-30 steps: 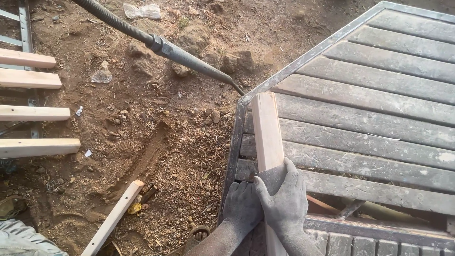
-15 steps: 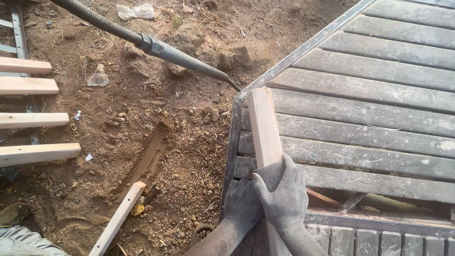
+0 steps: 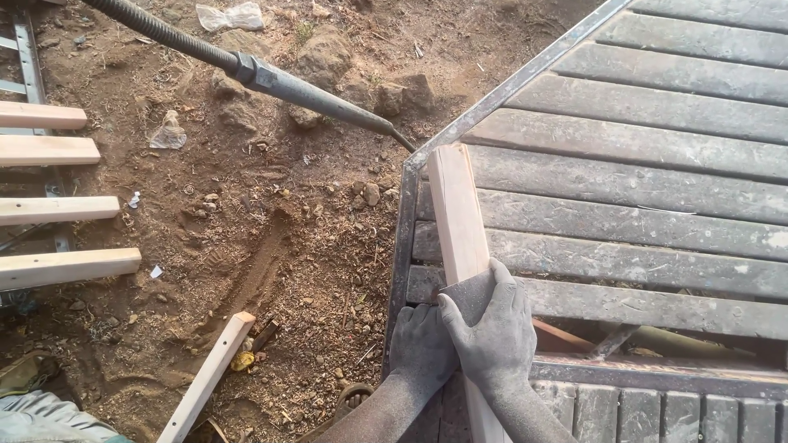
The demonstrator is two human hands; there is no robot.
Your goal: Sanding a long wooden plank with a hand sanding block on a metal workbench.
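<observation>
Two gloved hands on pale wooden slat (image 3: 456,215): left hand (image 3: 421,344) pressed against its left edge, right hand (image 3: 495,332) clamped over top, fingers curled. Slat lies lengthwise across grey weathered planks (image 3: 657,164), beside metal frame edge (image 3: 404,238). Versus second ago: grip unchanged, view shifted slightly. Dark hose with metal nozzle (image 3: 279,82) crosses dirt. Crumpled clear plastic wrapper (image 3: 232,15) top, another (image 3: 168,134) left.

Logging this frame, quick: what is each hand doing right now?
Left hand: gloved, pressed against the left side of the wooden slat, fingers curled.
Right hand: gloved, closed over the same slat.
</observation>
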